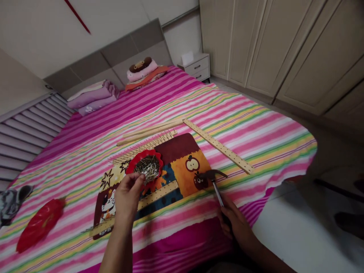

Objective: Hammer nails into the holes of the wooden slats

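Two bare hands are at work around a red dish (143,154) of loose nails (149,167), which sits on a patterned mat (184,146) spread over the bed's striped cover (284,142). The left hand (129,191) is at the near edge of the dish, thumb and forefinger brought close together in a fine pinch that suits something as thin as a nail; whether they have closed on one I cannot tell. To the right of the dish and nearer the wearer, the right hand (234,222) has its fingers wrapped round the handle of a hammer (217,193), the head raised above the grip and out beyond the mat's edge, probably so that it stays ready without crowding the pinching fingers.

Just in front of the dish, a drilled wooden strip (159,194) runs across the mat, passing behind the left wrist; a few nails show at its far left end. Laid so close, it likely keeps the reach from nails to holes short. Behind the dish lies a strip bristling with nails (148,145), and beyond that some plain-looking strips (153,129). A perforated strip (218,146) rests well to the dish's right, apart from the mat, seemingly kept aside.
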The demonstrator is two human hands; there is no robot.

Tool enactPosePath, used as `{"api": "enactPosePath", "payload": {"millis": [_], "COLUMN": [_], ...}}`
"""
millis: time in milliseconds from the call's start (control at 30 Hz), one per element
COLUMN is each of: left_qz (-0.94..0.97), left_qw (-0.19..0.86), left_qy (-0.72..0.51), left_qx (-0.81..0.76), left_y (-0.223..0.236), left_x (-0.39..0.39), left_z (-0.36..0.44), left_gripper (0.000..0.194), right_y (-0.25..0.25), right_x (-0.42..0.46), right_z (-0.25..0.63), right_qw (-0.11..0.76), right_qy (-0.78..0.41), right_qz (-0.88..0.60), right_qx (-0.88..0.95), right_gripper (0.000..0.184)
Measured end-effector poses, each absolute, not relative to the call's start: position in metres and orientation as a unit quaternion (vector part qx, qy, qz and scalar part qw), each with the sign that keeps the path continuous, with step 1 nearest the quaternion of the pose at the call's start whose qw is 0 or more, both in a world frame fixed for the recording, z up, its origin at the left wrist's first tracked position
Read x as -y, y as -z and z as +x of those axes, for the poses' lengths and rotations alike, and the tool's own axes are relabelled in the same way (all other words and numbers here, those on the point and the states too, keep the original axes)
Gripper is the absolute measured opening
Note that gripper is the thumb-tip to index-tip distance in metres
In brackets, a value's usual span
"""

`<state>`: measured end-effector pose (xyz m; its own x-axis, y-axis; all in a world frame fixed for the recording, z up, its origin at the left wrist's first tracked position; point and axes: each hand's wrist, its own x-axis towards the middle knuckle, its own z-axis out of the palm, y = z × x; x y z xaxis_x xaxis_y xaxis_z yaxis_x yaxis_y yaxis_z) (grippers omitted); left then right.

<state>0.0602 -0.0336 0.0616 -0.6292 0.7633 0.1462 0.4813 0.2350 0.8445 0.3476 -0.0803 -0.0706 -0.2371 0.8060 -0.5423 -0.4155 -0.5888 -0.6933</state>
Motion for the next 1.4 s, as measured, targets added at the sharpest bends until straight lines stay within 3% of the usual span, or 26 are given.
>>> {"api": "enactPosePath", "payload": {"millis": [200, 400, 733, 1033, 1400], "left_qz": [0.349, 0.341, 0.342, 0.452, 0.55], "left_qw": [0.272, 0.262, 0.258, 0.165, 0.087], "left_qy": [-0.535, -0.534, -0.513, -0.425, -0.424], "left_qx": [-0.72, -0.728, -0.743, -0.767, -0.714], "left_y": [-0.023, 0.011, 0.019, 0.02, 0.036], "left_x": [0.065, 0.056, 0.05, 0.05, 0.049], "left_z": [0.113, 0.126, 0.132, 0.13, 0.129], "left_gripper": [0.03, 0.034, 0.036, 0.029, 0.028], "right_y": [0.066, 0.058, 0.056, 0.037, -0.034], "right_x": [0.081, 0.082, 0.083, 0.09, 0.078], "right_z": [0.349, 0.348, 0.348, 0.344, 0.332], "right_qw": [0.401, 0.41, 0.412, 0.4, 0.352], "right_qy": [-0.76, -0.756, -0.741, -0.705, -0.6], "right_qz": [-0.465, -0.461, -0.473, -0.518, -0.45], "right_qx": [0.214, 0.219, 0.24, 0.275, 0.56], "right_gripper": [0.058, 0.06, 0.062, 0.063, 0.045]}}
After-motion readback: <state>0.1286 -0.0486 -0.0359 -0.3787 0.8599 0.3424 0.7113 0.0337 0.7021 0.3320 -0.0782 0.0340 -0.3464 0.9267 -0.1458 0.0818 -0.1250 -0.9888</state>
